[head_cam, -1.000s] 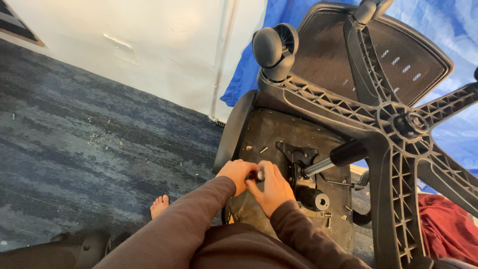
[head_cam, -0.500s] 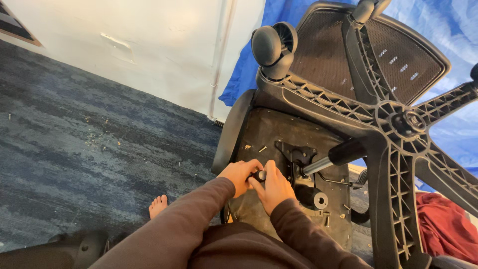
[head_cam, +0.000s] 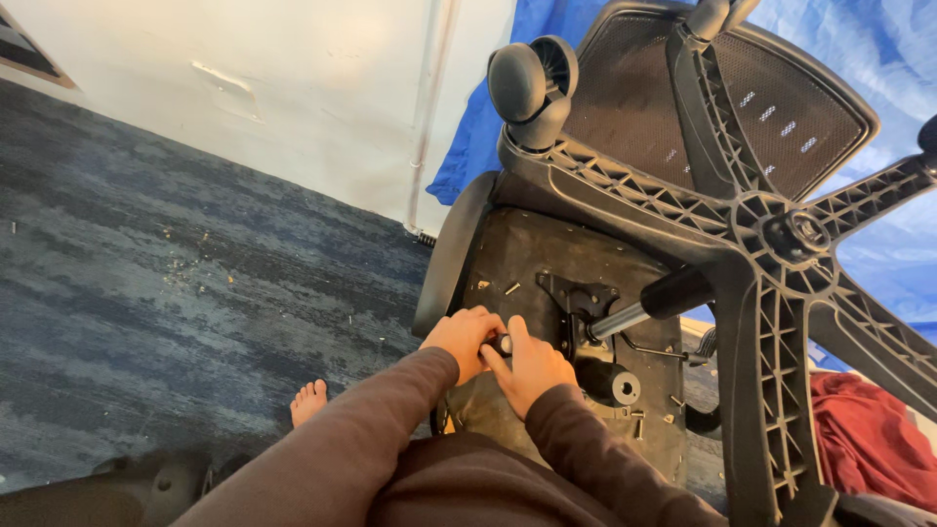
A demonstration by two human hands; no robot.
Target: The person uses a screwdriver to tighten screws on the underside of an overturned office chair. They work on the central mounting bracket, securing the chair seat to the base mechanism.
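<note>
A black office chair lies tipped over, its seat underside point(head_cam: 547, 263) facing me and its star base point(head_cam: 781, 234) with a caster point(head_cam: 532, 78) sticking up. My left hand point(head_cam: 461, 337) and my right hand point(head_cam: 532, 363) meet on the seat underside, both pinching a small dark part point(head_cam: 502, 344) between their fingertips. To the right of my hands sit the black metal mechanism plate point(head_cam: 581, 298) and the gas lift cylinder point(head_cam: 644, 307). What the small part is cannot be made out.
Blue-grey carpet point(head_cam: 176, 293) with scattered debris stretches to the left, bounded by a white wall point(head_cam: 293, 88). My bare foot point(head_cam: 308, 400) rests on the carpet. A blue sheet point(head_cam: 488, 127) hangs behind the chair and red cloth point(head_cam: 859, 439) lies at right.
My hands stay at the same spot on the seat underside; the fingers have shifted slightly around the small part. The chair has not moved.
</note>
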